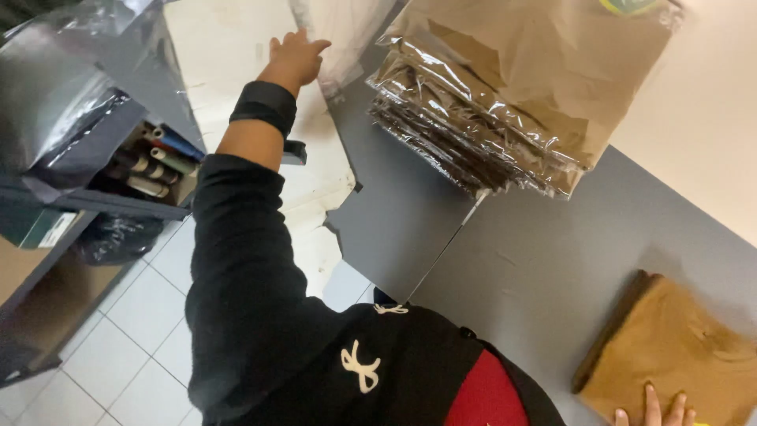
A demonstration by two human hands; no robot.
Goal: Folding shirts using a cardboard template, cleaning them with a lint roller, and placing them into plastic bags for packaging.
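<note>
— Where's the left hand gone?

— Stretched far out to the side, arm in a black sleeve with a dark wristband. The fingers are spread flat, grip apart, touching a clear plastic bag that lies over pale sheets at the edge of the grey tabletop.

— Is it actually pinching the bag?

— I cannot tell; the fingertips rest on it, nothing looks clamped.

— And the right hand?

— Only the fingertips show at the bottom edge. They lie straight and apart on a folded tan garment, which sits flat on the tabletop near the person's body.

— What's that shiny pile?

— A stack of bagged brown garments, each in clear film, fanned a little at the corner. It stands on the far part of the tabletop, just beside the left hand's bag and well apart from the folded one.

— Anything off to the left?

— A low cart over the white tile floor, with rolls lying in its tray and grey plastic sacks heaped on top.
</note>
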